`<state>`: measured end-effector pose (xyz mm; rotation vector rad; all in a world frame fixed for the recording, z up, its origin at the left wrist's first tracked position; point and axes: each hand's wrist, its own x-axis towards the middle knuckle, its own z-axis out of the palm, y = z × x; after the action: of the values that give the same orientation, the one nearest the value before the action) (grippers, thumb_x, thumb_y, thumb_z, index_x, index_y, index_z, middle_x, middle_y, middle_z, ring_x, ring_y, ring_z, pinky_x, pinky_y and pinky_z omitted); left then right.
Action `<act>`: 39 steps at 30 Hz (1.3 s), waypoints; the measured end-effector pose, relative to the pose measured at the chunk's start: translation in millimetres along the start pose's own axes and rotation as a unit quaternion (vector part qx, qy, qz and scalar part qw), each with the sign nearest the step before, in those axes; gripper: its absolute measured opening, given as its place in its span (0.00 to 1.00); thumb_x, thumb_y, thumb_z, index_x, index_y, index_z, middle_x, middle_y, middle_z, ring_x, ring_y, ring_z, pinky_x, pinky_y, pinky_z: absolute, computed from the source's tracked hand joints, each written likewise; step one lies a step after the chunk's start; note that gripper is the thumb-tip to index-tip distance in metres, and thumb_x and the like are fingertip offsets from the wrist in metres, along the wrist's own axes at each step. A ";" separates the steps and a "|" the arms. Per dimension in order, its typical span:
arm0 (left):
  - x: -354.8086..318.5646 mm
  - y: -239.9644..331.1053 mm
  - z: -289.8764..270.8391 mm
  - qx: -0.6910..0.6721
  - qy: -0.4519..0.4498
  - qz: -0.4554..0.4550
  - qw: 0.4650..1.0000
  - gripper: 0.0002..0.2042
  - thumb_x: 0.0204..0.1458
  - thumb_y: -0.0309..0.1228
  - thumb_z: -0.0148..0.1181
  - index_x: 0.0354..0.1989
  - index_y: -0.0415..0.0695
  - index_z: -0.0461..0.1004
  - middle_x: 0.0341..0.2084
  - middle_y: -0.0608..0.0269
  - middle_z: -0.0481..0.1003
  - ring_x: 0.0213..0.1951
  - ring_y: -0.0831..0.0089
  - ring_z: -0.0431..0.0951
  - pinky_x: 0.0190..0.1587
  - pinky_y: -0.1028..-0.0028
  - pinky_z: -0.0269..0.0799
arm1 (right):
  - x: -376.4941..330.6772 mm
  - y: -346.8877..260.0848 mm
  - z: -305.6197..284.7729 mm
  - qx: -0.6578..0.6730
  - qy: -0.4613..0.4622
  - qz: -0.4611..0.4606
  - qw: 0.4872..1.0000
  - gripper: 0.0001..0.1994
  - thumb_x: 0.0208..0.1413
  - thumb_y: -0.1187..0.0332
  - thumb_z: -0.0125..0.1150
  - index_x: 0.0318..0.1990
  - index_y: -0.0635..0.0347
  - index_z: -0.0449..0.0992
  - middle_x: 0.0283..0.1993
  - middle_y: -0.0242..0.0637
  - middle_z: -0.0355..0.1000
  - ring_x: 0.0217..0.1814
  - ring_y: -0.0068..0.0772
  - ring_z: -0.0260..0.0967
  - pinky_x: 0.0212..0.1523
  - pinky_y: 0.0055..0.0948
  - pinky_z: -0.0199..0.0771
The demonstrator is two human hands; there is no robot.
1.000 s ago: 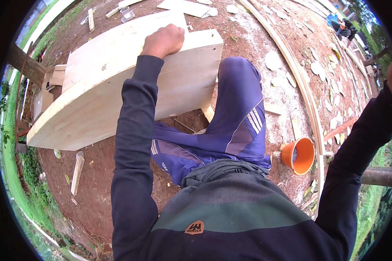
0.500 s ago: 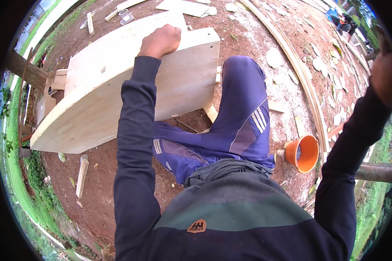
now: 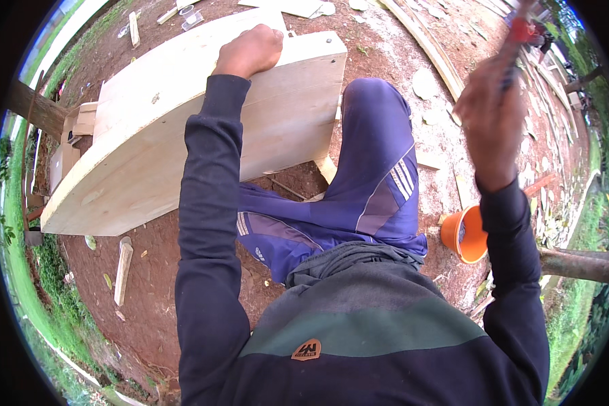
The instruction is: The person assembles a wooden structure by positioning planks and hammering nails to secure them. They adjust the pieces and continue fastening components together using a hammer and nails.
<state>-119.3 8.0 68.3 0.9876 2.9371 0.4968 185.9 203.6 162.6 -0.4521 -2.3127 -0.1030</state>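
The right hand (image 3: 492, 125) has swung in from the right rim to the upper right of the frame, its fingers clamped on a blurred, dark-and-red tool (image 3: 513, 51); this brings the tool nearer the pale wooden panel (image 3: 142, 159) at upper left, though the two stay apart; the left hand (image 3: 250, 51) keeps its place on the panel's top edge, fingers curled, and I cannot tell whether they pinch anything; the panel rests over reddish bare ground (image 3: 152, 298), with a wood offcut (image 3: 122, 272) at lower left, an orange bucket (image 3: 476, 242) right of centre, and grass (image 3: 20, 277) along the left rim.
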 end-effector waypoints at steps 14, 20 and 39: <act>-12.7 10.7 -9.8 0.003 -0.032 0.002 0.999 0.27 0.63 0.47 0.39 0.48 0.35 0.77 0.49 0.38 0.78 0.52 0.39 0.78 0.57 0.51 0.70 | -46.7 0.8 34.5 0.186 -0.282 0.023 0.941 0.15 0.68 0.61 0.56 0.37 0.66 0.68 0.24 0.57 0.70 0.24 0.59 0.71 0.31 0.54 0.68; -12.3 -4.5 -5.8 0.003 0.008 -0.023 1.000 0.27 0.64 0.47 0.37 0.44 0.34 0.76 0.47 0.37 0.78 0.50 0.38 0.77 0.55 0.50 0.70 | -18.9 -0.6 15.5 0.296 -0.164 0.135 0.931 0.18 0.71 0.58 0.56 0.35 0.65 0.71 0.21 0.38 0.65 0.20 0.26 0.61 0.23 0.35 0.61; -31.9 26.7 -21.2 -0.005 -0.024 -0.067 0.997 0.36 0.67 0.58 0.43 0.24 0.32 0.71 0.20 0.40 0.71 0.27 0.48 0.72 0.40 0.55 0.67 | -280.9 131.1 201.0 0.278 -0.293 0.557 0.726 0.20 0.67 0.57 0.58 0.29 0.67 0.73 0.19 0.33 0.67 0.16 0.25 0.65 0.16 0.32 0.67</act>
<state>-80.2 2.9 93.3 0.7836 2.9290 0.4760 277.4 286.3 -185.6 -1.6084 -2.0361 1.4545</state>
